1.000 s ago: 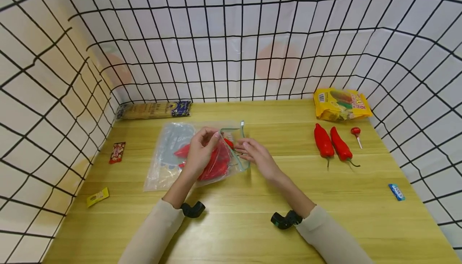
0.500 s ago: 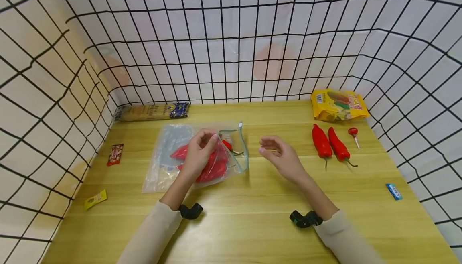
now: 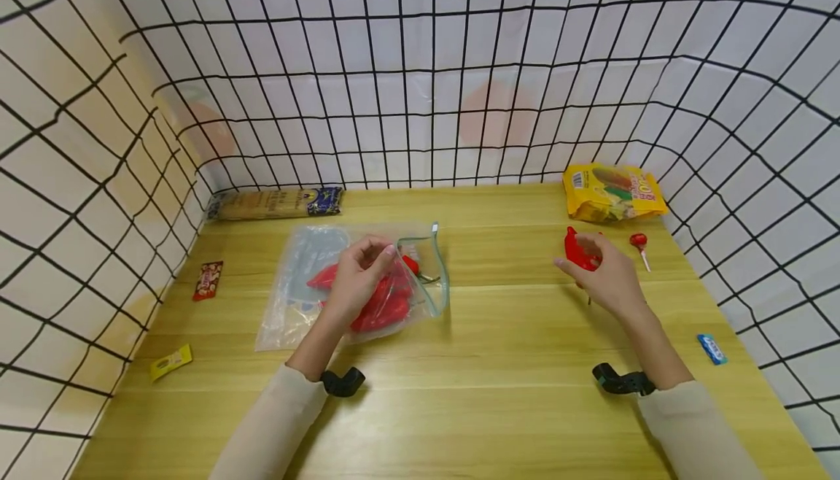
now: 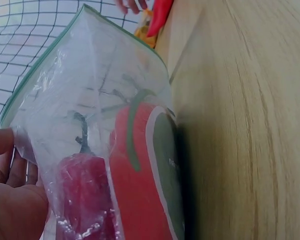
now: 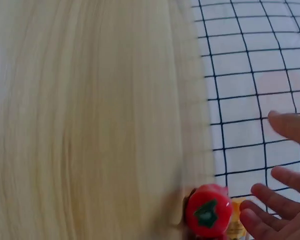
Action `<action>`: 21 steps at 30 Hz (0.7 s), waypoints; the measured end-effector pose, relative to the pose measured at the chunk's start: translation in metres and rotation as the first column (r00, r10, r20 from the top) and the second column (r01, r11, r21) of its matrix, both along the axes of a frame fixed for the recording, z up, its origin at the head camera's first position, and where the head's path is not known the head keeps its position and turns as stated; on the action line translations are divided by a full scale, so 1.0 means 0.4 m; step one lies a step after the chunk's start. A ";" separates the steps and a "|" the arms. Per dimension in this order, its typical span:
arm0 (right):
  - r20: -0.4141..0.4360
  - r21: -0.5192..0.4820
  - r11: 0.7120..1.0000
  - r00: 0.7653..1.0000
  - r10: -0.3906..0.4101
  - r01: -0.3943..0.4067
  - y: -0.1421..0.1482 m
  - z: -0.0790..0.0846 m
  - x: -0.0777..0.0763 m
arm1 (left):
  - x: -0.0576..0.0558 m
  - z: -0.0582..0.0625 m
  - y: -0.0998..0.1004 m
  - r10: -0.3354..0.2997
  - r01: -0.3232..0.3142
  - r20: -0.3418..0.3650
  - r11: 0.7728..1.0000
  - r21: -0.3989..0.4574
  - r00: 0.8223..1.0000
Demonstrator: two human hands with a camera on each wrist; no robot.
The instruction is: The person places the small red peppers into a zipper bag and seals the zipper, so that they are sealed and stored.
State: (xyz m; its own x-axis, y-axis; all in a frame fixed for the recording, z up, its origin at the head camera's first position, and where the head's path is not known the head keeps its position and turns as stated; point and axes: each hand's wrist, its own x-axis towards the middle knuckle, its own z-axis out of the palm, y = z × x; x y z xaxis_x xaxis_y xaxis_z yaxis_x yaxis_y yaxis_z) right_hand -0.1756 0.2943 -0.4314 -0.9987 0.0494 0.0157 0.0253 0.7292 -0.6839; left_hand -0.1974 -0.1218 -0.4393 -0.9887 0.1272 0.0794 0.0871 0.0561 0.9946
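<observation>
My left hand pinches the open mouth edge of a clear zip bag between thumb and fingers. Inside lie several red peppers; in the left wrist view a pepper shows its dark stem through the plastic. Over at the right, my right hand hovers above the red chili peppers on the table, overlapping them in the head view. From the right wrist, its fingers are spread and hold nothing, with the stem end of a red pepper close beside them.
A yellow snack bag and a red lollipop lie beyond the right hand. A blue-wrapped sweet is nearer. Left are a noodle pack, a red packet and a yellow packet. Black wire mesh surrounds the table.
My right hand has left the bag's mouth and moved right, across the table, to the two loose peppers. The left hand has stayed on the bag.
</observation>
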 end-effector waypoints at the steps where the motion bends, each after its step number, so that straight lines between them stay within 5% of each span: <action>1: 0.017 0.017 1.000 1.000 -0.001 0.001 0.009 -0.002 -0.004 | 0.000 -0.001 0.000 -0.005 0.005 0.011 1.000 -0.004 1.000; 9: 0.077 0.113 0.990 0.995 0.071 -0.079 0.036 -0.029 -0.034 | 0.021 0.034 0.004 -0.018 0.018 0.028 1.000 -0.013 0.999; 14: 0.044 0.114 0.985 0.991 0.127 -0.131 0.020 -0.047 -0.032 | 0.005 -0.001 0.005 -0.018 0.018 0.021 0.999 -0.036 1.000; 21: 0.094 0.125 0.986 0.991 0.096 -0.107 0.013 -0.052 -0.029 | 0.006 0.000 0.009 -0.006 0.006 0.005 0.999 -0.042 1.000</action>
